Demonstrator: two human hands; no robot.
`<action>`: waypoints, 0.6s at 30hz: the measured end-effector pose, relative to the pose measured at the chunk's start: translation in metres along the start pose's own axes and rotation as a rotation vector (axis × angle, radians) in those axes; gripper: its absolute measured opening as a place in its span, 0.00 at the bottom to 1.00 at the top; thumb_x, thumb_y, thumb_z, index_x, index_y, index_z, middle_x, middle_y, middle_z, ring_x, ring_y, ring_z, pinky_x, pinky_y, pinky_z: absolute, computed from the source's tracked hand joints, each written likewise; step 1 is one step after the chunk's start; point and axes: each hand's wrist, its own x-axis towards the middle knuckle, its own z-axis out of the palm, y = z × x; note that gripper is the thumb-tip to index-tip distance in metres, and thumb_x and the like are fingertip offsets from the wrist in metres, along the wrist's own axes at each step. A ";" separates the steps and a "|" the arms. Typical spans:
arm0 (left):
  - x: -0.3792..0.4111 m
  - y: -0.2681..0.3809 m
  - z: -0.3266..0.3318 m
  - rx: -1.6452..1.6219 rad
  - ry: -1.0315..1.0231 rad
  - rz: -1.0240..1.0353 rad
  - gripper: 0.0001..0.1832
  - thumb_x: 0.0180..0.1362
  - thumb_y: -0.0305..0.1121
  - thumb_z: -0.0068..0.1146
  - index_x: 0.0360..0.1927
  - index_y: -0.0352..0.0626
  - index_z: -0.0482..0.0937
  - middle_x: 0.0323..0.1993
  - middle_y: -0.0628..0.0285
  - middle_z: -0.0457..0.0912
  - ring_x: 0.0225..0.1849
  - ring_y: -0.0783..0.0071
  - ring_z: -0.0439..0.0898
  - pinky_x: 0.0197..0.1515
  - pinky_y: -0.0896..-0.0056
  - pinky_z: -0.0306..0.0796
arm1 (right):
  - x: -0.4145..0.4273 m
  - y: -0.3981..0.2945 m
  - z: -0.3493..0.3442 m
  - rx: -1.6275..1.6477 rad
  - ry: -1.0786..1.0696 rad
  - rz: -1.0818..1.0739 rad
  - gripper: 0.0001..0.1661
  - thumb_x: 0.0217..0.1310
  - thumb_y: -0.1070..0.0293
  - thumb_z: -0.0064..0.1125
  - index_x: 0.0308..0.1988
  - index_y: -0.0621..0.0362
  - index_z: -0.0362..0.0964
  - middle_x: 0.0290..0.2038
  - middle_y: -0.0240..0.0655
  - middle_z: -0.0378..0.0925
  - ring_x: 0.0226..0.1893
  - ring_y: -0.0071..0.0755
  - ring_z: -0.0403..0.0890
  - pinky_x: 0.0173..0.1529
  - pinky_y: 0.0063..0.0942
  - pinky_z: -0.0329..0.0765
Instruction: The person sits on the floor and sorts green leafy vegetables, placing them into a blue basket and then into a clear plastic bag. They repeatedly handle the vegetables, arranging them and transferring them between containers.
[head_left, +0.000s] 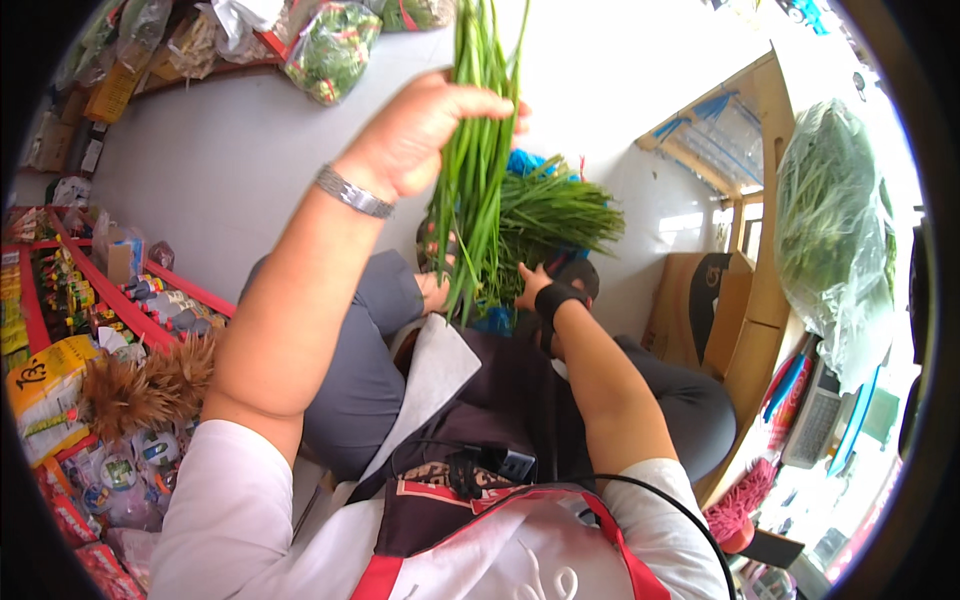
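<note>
My left hand (442, 127), with a metal watch band at its wrist, is raised and closed around a bunch of long flat green leaves, like garlic chives (476, 165). The leaf ends hang down past the hand. Lower down, between my feet, lies a larger heap of the same greens (559, 206) on blue plastic (495, 321). At the near right side of that heap is my right hand (532, 286), its fingers apart and nothing seen in them. A black band circles that wrist.
Bagged vegetables (334, 52) rest at the far left by a low shelf. On my left are racks of bottles (176, 307) and a feather duster (146, 382). To the right stand a cardboard box (686, 307), a wooden frame (772, 150) and a bag of greens (836, 232).
</note>
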 end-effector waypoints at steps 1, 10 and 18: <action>0.000 -0.002 0.004 -0.018 -0.004 -0.007 0.14 0.59 0.29 0.55 0.46 0.32 0.78 0.40 0.55 0.83 0.40 0.68 0.83 0.43 0.68 0.79 | 0.013 0.011 0.011 0.132 0.014 0.007 0.60 0.50 0.54 0.67 0.73 0.49 0.37 0.71 0.61 0.38 0.65 0.62 0.61 0.63 0.44 0.69; -0.009 -0.019 0.021 -0.068 -0.069 -0.068 0.11 0.59 0.26 0.55 0.45 0.35 0.76 0.38 0.56 0.82 0.41 0.68 0.83 0.44 0.68 0.78 | -0.173 -0.031 -0.176 0.436 0.731 -0.312 0.17 0.57 0.59 0.63 0.30 0.64 0.77 0.24 0.43 0.79 0.27 0.39 0.81 0.37 0.33 0.77; -0.020 -0.050 0.075 -0.135 -0.285 -0.264 0.22 0.59 0.24 0.59 0.57 0.37 0.70 0.46 0.60 0.78 0.46 0.70 0.80 0.50 0.68 0.76 | -0.272 -0.045 -0.193 1.199 0.744 -0.634 0.13 0.65 0.64 0.59 0.42 0.64 0.76 0.30 0.26 0.78 0.30 0.15 0.75 0.34 0.17 0.73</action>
